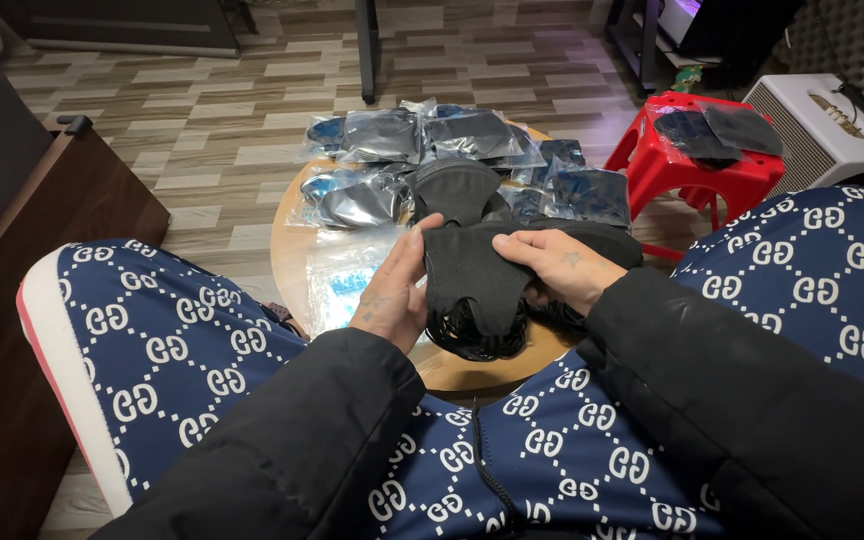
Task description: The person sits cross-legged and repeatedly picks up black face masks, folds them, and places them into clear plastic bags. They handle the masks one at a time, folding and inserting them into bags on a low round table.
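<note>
- Left hand point(397, 295): fingers narrow, thumb and fingertips pinched on the left edge of a black mask point(472, 275).
- Right hand point(562, 265): fingers laid flat over the mask's upper right edge, closed on it; thumb hidden beneath the cloth.
- Mask: held between both hands above the near side of the table point(287, 250), over the lap; folded flat, hanging slack.
- Loops point(477, 340): dark bundle of cords dangling under the mask, just over the table's near edge; whether from one mask or several, cannot tell.
- Bag point(342, 275): clear, flat, lying on the table just beside the left hand.
- Loose masks point(452, 185): black, piled mid-table, beyond the hands.
- Packets point(422, 135): clear-wrapped, dark contents, spread over the far half of the table.
- Stool point(672, 165): red plastic, right of the table, bearing two more dark packets.
- Box point(827, 125): white, grilled front, beyond the stool.
- Cabinet point(12, 300): dark wood, at the left.
- Step in hand, as judged: a two-handed hold on the mask, edges gripped, nothing let go.
- Next move, as judged: calls for one pinch kept firm while the other shifts; loops tangle easily and need room clear of the pile.
</note>
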